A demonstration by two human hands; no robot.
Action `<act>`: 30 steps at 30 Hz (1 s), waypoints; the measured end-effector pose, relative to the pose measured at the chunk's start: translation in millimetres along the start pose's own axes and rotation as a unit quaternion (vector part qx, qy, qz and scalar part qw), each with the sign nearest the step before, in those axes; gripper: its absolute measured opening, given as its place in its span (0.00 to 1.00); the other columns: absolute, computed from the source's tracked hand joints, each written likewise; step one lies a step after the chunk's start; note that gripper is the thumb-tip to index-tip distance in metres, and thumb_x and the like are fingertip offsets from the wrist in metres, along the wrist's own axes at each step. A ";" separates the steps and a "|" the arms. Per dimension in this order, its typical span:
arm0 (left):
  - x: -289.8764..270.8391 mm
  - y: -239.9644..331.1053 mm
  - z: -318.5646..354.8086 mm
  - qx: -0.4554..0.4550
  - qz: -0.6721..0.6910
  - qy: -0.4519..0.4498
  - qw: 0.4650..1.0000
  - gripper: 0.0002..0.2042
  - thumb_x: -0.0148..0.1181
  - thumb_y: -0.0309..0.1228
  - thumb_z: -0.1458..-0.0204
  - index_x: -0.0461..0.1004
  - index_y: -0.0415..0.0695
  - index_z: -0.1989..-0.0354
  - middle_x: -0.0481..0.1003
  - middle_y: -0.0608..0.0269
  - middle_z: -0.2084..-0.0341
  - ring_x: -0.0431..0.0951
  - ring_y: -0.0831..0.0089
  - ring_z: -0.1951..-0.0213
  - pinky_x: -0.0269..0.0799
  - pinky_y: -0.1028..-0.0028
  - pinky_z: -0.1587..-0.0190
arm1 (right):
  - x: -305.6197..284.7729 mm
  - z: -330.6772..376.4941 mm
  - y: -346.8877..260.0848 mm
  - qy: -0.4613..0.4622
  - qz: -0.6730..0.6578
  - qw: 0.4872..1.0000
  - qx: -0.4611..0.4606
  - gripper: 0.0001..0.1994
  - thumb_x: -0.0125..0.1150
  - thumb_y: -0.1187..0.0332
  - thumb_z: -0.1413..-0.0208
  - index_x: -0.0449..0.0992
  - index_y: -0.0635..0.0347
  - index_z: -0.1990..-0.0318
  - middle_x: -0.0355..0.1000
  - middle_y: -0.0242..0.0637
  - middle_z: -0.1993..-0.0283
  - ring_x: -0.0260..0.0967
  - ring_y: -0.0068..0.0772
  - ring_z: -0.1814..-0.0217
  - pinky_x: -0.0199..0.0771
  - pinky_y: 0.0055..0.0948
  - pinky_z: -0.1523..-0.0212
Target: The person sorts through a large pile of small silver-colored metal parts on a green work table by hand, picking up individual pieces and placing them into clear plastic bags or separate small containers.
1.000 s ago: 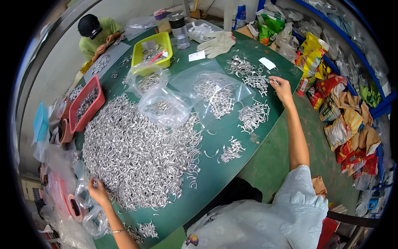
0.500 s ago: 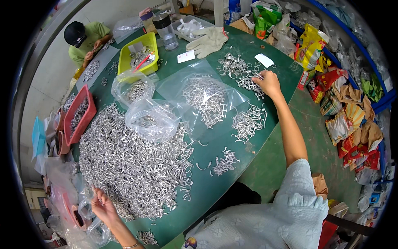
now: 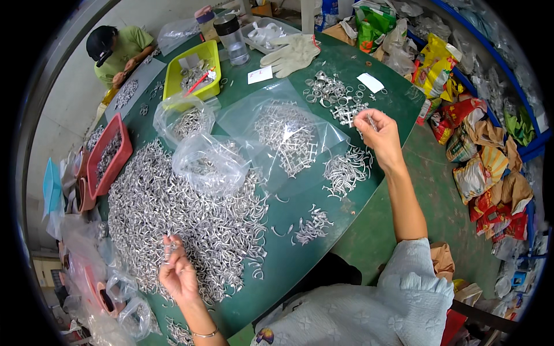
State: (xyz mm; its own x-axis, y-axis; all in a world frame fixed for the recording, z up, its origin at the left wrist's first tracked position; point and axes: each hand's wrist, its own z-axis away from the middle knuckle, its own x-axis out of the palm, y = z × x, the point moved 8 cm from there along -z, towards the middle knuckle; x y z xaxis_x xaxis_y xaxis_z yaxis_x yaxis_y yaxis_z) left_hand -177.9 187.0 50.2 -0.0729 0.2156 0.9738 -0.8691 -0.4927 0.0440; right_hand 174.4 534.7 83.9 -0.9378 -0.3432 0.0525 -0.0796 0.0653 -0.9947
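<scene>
Over the lower part of a big heap of curved silver metal pieces (image 3: 219, 230), my left hand (image 3: 180, 277) is raised with a small silver metal piece (image 3: 171, 247) pinched at its fingertips. My right hand (image 3: 381, 138) pinches a small silver metal part (image 3: 371, 119) between thumb and fingers. It is just beside a little pile of cross-shaped silver parts (image 3: 345, 113). Silver rings (image 3: 326, 89) lie behind that pile. Nearer to me are a pile of curved pieces (image 3: 348, 170) and a smaller one (image 3: 312, 226). A clear bag (image 3: 288, 135) with more parts lies mid-table.
Two more clear bags, one of them this crumpled one (image 3: 210, 167), rest by the heap. A yellow-green basket (image 3: 217, 57), a bottle (image 3: 234, 46) and a glove (image 3: 288, 55) stand or lie farther back. A red tray (image 3: 118, 130) is at left; another person (image 3: 118, 52) works beyond.
My left hand has moved right and up, from the heap's lower left edge to over the heap. My right hand has drawn slightly back from the cross-shaped parts with a piece.
</scene>
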 end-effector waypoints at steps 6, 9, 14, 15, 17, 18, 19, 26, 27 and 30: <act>8.9 -84.4 -8.9 -0.095 -0.169 -0.011 0.981 0.18 0.51 0.24 0.55 0.68 0.32 0.54 0.66 0.54 0.63 0.64 0.73 0.71 0.64 0.80 0.77 | 22.8 39.2 -7.1 -0.033 -0.075 0.997 0.007 0.06 0.64 0.70 0.47 0.75 0.61 0.66 0.73 0.26 0.71 0.52 0.06 0.81 0.47 0.11 0.83; 18.0 -143.5 -10.7 -0.189 -0.265 -0.013 0.945 0.13 0.54 0.31 0.52 0.71 0.35 0.61 0.67 0.55 0.63 0.65 0.72 0.71 0.65 0.77 0.77 | 34.5 58.3 -13.8 -0.057 -0.105 0.993 0.023 0.05 0.64 0.74 0.47 0.74 0.63 0.65 0.74 0.30 0.67 0.61 0.10 0.74 0.60 0.13 0.75; 46.8 -232.6 -10.1 -0.301 -0.387 -0.052 0.870 0.08 0.53 0.32 0.41 0.70 0.41 0.59 0.62 0.70 0.76 0.59 0.82 0.78 0.59 0.85 0.80 | 41.3 81.8 -19.6 -0.086 -0.046 0.995 -0.021 0.05 0.63 0.76 0.48 0.74 0.65 0.65 0.74 0.33 0.64 0.69 0.16 0.62 0.69 0.18 0.60; 44.9 -242.8 -12.7 -0.299 -0.373 -0.057 0.876 0.09 0.53 0.32 0.41 0.70 0.41 0.58 0.62 0.69 0.76 0.60 0.82 0.78 0.59 0.85 0.80 | 45.7 86.0 -22.5 -0.091 -0.012 0.995 -0.047 0.05 0.63 0.76 0.48 0.74 0.65 0.65 0.74 0.33 0.64 0.69 0.16 0.62 0.69 0.17 0.61; 42.9 -255.4 -17.4 -0.290 -0.374 -0.052 0.880 0.10 0.55 0.30 0.42 0.70 0.40 0.55 0.65 0.69 0.74 0.64 0.83 0.77 0.63 0.84 0.79 | 52.3 93.7 -15.6 -0.107 -0.044 0.993 -0.004 0.04 0.63 0.76 0.47 0.75 0.65 0.65 0.74 0.33 0.64 0.69 0.17 0.61 0.69 0.18 0.60; 40.5 -259.6 -19.6 -0.284 -0.390 -0.042 0.875 0.12 0.56 0.29 0.43 0.70 0.39 0.53 0.67 0.68 0.73 0.66 0.82 0.76 0.65 0.83 0.79 | 54.9 96.7 -11.4 -0.113 -0.061 0.992 0.003 0.04 0.63 0.76 0.47 0.75 0.65 0.65 0.74 0.33 0.64 0.69 0.18 0.61 0.69 0.19 0.60; 38.3 -263.0 -21.1 -0.278 -0.406 -0.032 0.870 0.13 0.57 0.27 0.44 0.70 0.38 0.51 0.69 0.67 0.72 0.69 0.82 0.75 0.68 0.82 0.79 | 57.6 98.1 -8.5 -0.119 -0.078 0.990 0.010 0.04 0.63 0.76 0.47 0.75 0.65 0.65 0.74 0.33 0.64 0.69 0.18 0.61 0.69 0.19 0.60; 23.7 -266.3 -31.6 -0.268 -0.463 0.023 0.844 0.06 0.56 0.28 0.43 0.74 0.40 0.60 0.69 0.70 0.74 0.62 0.86 0.79 0.57 0.84 0.81 | 52.6 88.3 -6.9 -0.091 0.055 0.993 -0.043 0.03 0.63 0.76 0.49 0.76 0.65 0.67 0.74 0.32 0.64 0.69 0.20 0.61 0.69 0.22 0.58; 23.2 -264.2 -32.0 -0.264 -0.451 0.029 0.852 0.06 0.55 0.29 0.42 0.74 0.40 0.62 0.69 0.70 0.75 0.61 0.86 0.79 0.56 0.84 0.81 | 46.2 81.4 -10.0 -0.069 0.094 0.991 -0.064 0.03 0.63 0.76 0.49 0.76 0.65 0.67 0.74 0.32 0.65 0.69 0.20 0.61 0.69 0.22 0.59; 22.0 -259.5 -32.3 -0.258 -0.423 0.033 0.868 0.06 0.54 0.30 0.42 0.73 0.40 0.65 0.69 0.70 0.75 0.60 0.86 0.79 0.55 0.84 0.81 | -24.8 33.3 -13.8 0.166 0.291 0.927 -0.169 0.05 0.61 0.75 0.49 0.77 0.66 0.64 0.73 0.40 0.65 0.71 0.32 0.64 0.69 0.26 0.62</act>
State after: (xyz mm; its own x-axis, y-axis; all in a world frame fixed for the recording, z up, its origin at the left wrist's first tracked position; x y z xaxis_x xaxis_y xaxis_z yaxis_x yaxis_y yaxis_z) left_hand 30.2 346.9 53.0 0.6855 0.3716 0.6261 -0.7271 0.3051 0.6150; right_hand 210.0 511.1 93.5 -0.9027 0.1455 -0.4049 0.4242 0.4578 -0.7813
